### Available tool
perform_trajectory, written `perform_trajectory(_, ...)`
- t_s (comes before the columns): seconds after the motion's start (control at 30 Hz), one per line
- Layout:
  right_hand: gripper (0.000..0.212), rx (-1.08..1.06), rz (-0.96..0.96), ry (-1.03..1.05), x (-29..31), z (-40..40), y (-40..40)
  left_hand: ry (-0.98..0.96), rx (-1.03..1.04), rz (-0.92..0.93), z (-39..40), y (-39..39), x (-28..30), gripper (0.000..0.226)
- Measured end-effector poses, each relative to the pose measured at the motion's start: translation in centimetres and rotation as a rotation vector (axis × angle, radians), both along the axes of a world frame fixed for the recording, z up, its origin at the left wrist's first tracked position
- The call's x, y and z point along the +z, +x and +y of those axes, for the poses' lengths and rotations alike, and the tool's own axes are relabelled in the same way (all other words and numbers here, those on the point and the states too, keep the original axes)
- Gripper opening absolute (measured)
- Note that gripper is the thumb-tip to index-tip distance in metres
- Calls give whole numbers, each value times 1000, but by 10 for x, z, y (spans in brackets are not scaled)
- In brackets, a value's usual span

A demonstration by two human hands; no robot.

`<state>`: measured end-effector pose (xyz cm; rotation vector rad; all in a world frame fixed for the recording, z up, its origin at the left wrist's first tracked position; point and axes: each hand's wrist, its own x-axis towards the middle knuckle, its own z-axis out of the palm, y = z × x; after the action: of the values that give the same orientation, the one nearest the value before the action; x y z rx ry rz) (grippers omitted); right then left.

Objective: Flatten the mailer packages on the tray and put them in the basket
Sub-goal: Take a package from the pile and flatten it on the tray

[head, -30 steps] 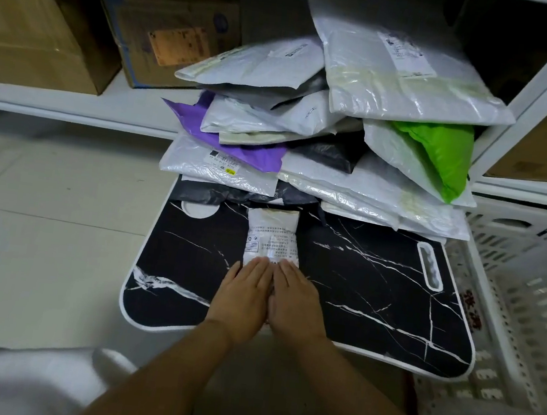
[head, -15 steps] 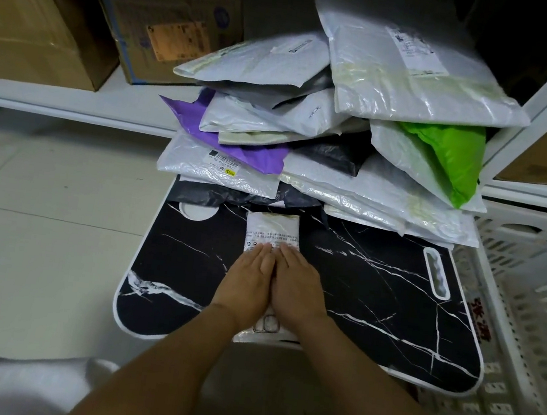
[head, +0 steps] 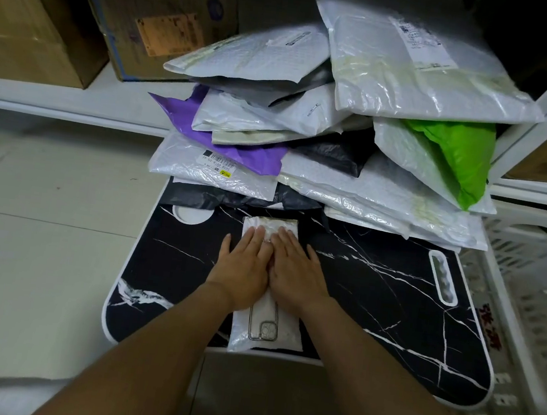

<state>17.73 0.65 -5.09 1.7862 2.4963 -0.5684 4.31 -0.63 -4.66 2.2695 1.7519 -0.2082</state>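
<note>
Head view: black marble-patterned tray point(head: 390, 311) over pale tiled floor point(head: 36, 247) beside white basket point(head: 535, 308).

The scene is dimly and evenly lit, with a cool cast. Soft glare is seen on the plastic mailers point(head: 419, 77) and the floor tiles point(head: 38, 230). Straight lines are bowed near the edges by the wide lens. The upper shelf recess is lost in shadow.

No legible text on labels point(head: 217, 162)
</note>
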Motion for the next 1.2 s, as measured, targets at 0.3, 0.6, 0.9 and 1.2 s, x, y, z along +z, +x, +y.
perform_trajectory(0.3,52,-102,3,-6,4,-5,-6,18,69,88,-2,-4,-4,55)
perform_trajectory(0.6,59,-193,-20,97,4,-48,-31,160,124,244,-17,10,12,63)
perform_trajectory(0.9,73,-169,-97,169,-5,-97,-20,150,-55,168,-32,9,24,59)
perform_trajectory(1.2,105,-98,-148,125,1,-95,-15,-167,-61,134,-53,-15,20,68)
